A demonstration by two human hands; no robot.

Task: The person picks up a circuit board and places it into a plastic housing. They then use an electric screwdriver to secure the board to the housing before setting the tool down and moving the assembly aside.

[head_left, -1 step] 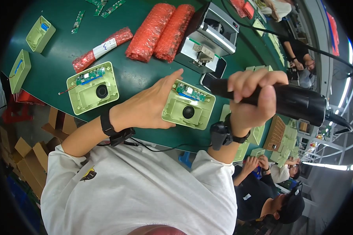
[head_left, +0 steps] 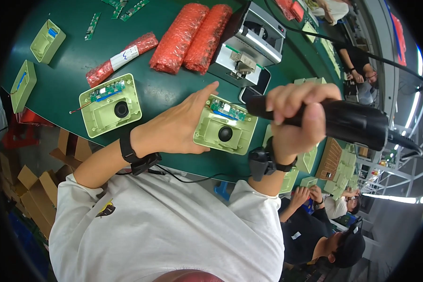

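My left hand point(head_left: 176, 123) grips the left side of a light green plastic housing point(head_left: 203, 137), its fingertips partly hidden. In the housing sit a green circuit board point(head_left: 229, 111) along the far edge, a blue strip beside it and a round black speaker point(head_left: 225, 134). My right hand point(head_left: 303, 115) is wrapped round a black electric screwdriver point(head_left: 355, 123), held nearly level over the housing's right side. Its tip points at the circuit board's right end; whether it touches, I cannot tell. A second green housing point(head_left: 95, 123), with board and speaker, lies left of my left hand.
Beyond are red bubble-wrap rolls point(head_left: 179, 40), a thinner red roll point(head_left: 96, 74) and a silver-and-black machine point(head_left: 258, 35). Loose circuit boards point(head_left: 92, 26) lie far left, near small green cases point(head_left: 48, 44). A black cable point(head_left: 343, 44) crosses above; a co-worker point(head_left: 315, 235) sits at right.
My right hand and the electric screwdriver have shifted slightly left, nearer the circuit board. My left hand and the housing look nearly unmoved.
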